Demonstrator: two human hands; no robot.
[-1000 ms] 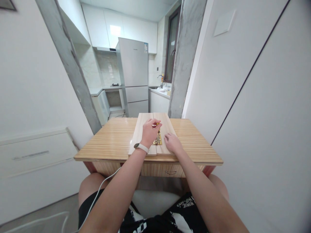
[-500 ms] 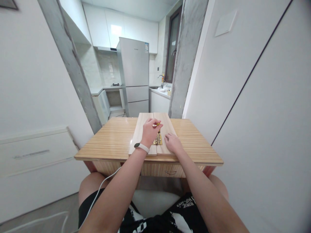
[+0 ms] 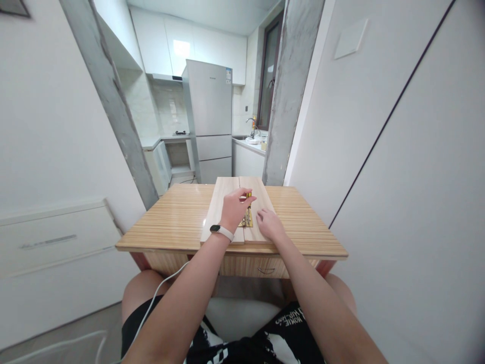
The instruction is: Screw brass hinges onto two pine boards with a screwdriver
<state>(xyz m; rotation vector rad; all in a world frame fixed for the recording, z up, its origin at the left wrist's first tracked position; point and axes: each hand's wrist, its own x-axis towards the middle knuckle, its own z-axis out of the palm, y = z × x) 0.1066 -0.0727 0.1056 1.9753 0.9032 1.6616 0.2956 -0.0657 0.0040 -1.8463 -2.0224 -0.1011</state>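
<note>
Two pale wooden boards [image 3: 223,192] lie side by side on a small wooden table [image 3: 178,217], joined at their seam by a brass hinge [image 3: 247,220]. My left hand [image 3: 234,207], with a watch at the wrist, is closed around a small yellow-handled tool [image 3: 248,194] held over the hinge. My right hand [image 3: 268,223] rests flat on the right board just beside the hinge, fingers spread.
The table has a drawer [image 3: 265,267] under its front edge. A white cable [image 3: 155,298] runs from my left arm to the floor. Behind the table stand a grey pillar [image 3: 288,96], a fridge [image 3: 210,116] and a kitchen counter. A white wall is close on the right.
My left hand has shifted slightly, and the yellow tool tip now shows a little higher above the hinge. My right hand has stayed pressed on the board.
</note>
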